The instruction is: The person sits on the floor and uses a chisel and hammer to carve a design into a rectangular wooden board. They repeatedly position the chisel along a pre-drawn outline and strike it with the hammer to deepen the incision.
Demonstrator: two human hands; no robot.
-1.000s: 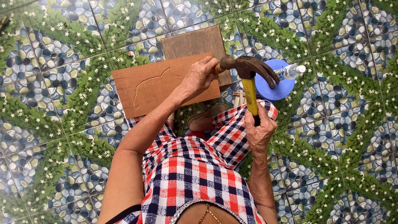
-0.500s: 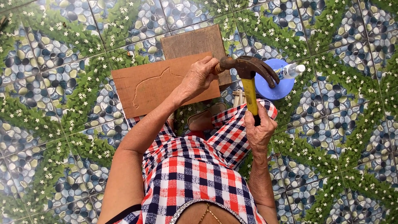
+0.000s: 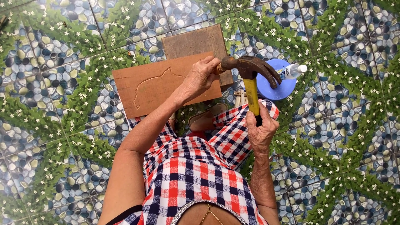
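Observation:
My left hand (image 3: 201, 76) is closed around a small tool whose wooden end pokes out by the thumb, set against a reddish-brown wooden board (image 3: 154, 85) with a curved line cut into it. A claw hammer (image 3: 251, 71) with a yellow handle is held upright by my right hand (image 3: 260, 131). The hammer's dark head touches the end of the tool in my left hand. The tool's tip is hidden by my fingers.
A darker wooden block (image 3: 196, 41) lies under the board's far edge. A blue round lid (image 3: 273, 85) with a small clear bottle (image 3: 291, 71) on it sits to the right. A sandalled foot (image 3: 204, 118) and checked clothing fill the near centre, on patterned floor tiles (image 3: 62, 137).

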